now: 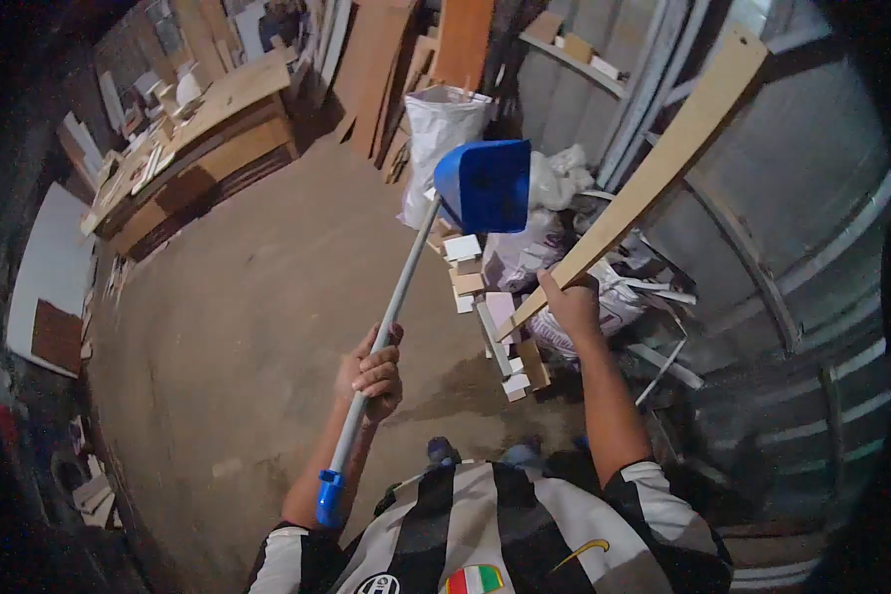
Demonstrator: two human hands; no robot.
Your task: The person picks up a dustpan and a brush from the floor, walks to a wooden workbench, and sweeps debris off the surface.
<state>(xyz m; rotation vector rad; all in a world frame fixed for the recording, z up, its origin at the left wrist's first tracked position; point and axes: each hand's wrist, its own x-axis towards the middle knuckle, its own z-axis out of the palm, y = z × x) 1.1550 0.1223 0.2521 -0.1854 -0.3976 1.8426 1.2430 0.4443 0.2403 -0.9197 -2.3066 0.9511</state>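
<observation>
My left hand (370, 374) is closed around the grey handle of a long-handled dustpan (485, 188). Its blue pan is raised ahead of me, and a blue cap sits at the handle's lower end near my sleeve. My right hand (570, 300) grips a long, light wooden board (663, 163) near its lower end. The board slants up to the right and has a small hole near its top. Below its lower end lie small wood offcuts (465, 282) on the floor.
Filled sacks stand ahead, a white sack (444, 124) and a printed bag (525, 252) among them. A wooden workbench (223, 94) with offcuts stands at the upper left. Brown panels (376, 64) lean at the back. Metal sheeting (762, 228) forms the wall on my right.
</observation>
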